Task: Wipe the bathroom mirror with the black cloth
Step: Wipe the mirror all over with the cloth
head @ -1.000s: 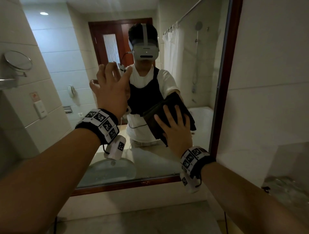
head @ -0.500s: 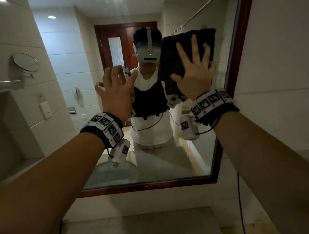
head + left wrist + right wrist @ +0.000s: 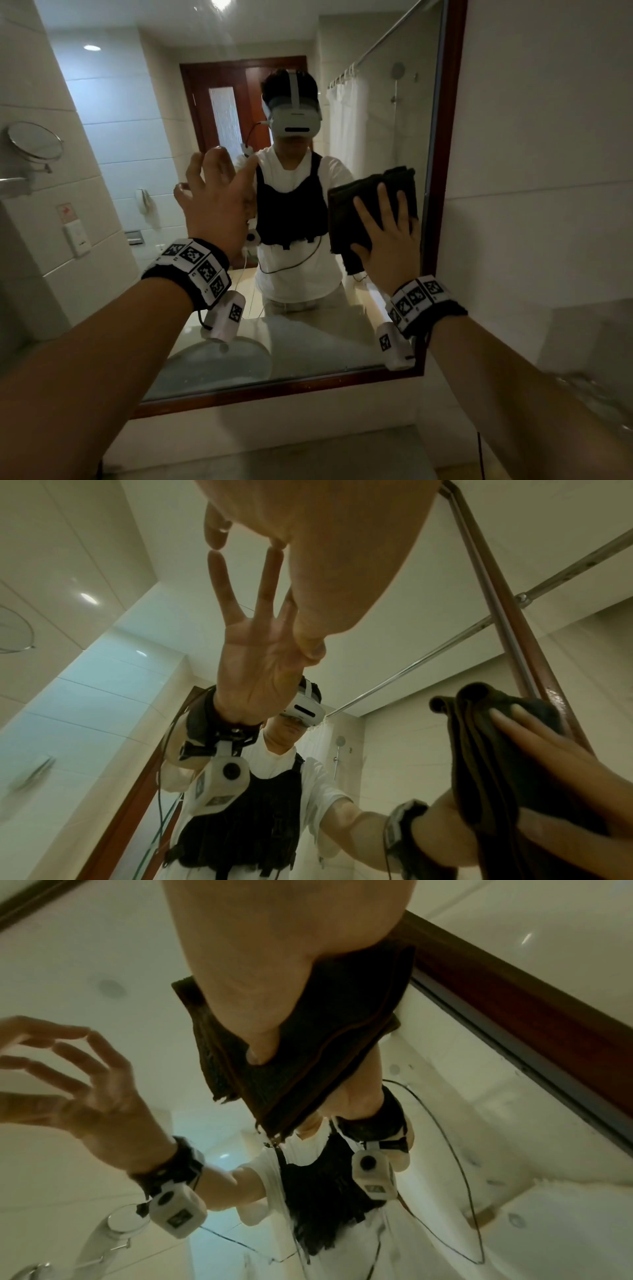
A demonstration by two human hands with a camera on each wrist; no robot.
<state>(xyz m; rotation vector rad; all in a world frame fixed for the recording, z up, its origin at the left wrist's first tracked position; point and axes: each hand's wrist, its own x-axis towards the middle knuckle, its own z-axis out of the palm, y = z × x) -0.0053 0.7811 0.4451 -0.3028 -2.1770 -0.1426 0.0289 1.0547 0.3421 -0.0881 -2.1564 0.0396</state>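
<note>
The bathroom mirror (image 3: 376, 102) hangs in a dark red wooden frame (image 3: 447, 154). My right hand (image 3: 387, 236) lies flat on the folded black cloth (image 3: 356, 212), fingers straight, and presses it on the glass at mid height beside the frame's right side. The right wrist view shows the palm (image 3: 267, 988) over the cloth (image 3: 325, 1042). My left hand (image 3: 219, 195) is spread, its fingertips touching the glass left of centre, and it holds nothing. In the left wrist view that hand (image 3: 308, 574) meets its own reflection, with the cloth (image 3: 479, 750) to the right.
A round swivel mirror (image 3: 34, 144) and a wall switch (image 3: 77, 238) are on the tiled left wall. A pale counter (image 3: 274, 455) runs below the mirror. The tiled right wall (image 3: 548, 171) stands just beyond the frame.
My right hand swept the cloth from the lower glass up to the top right, then back down to mid height by the right frame. The left hand stayed on the glass.
</note>
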